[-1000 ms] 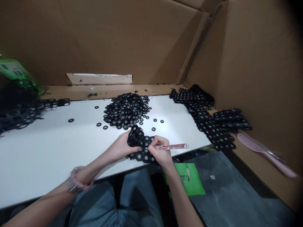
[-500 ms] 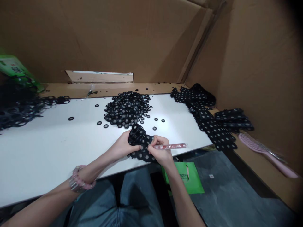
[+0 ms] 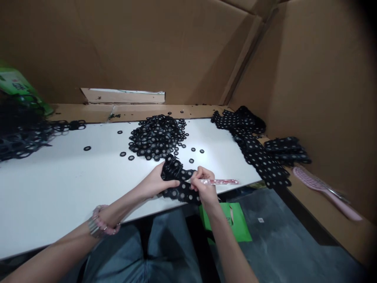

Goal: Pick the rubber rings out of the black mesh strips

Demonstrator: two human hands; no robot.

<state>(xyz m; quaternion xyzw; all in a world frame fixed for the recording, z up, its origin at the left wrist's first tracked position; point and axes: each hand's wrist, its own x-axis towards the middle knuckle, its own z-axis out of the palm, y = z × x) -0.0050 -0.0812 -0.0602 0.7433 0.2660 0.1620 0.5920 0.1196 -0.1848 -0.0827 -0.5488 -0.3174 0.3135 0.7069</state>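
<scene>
A black strip with pale round dots [image 3: 182, 195] lies bunched at the front edge of the white table. My left hand [image 3: 157, 181] grips its rolled-up end, thumb pressed on the dotted face. In my right hand [image 3: 204, 182] is a slim pen-like tool with a clear, pinkish handle [image 3: 224, 182], held like a pencil. Its thin tip points left at the strip, close to my left thumb; whether it touches cannot be made out. Just behind the strip rises a heap of small black rings with pale centres [image 3: 156, 137].
Several loose rings [image 3: 123, 154] are scattered around the heap. Dotted strips [image 3: 259, 157] hang over the table's right side, near a pink hairbrush [image 3: 326, 190]. Black netting [image 3: 23, 133] and a green package [image 3: 20, 86] stand left. Cardboard walls [image 3: 132, 47] enclose the table.
My right hand has moved slightly right and up with the tool, its tip drawn back a little from my left thumb. My left hand keeps its hold on the strip.
</scene>
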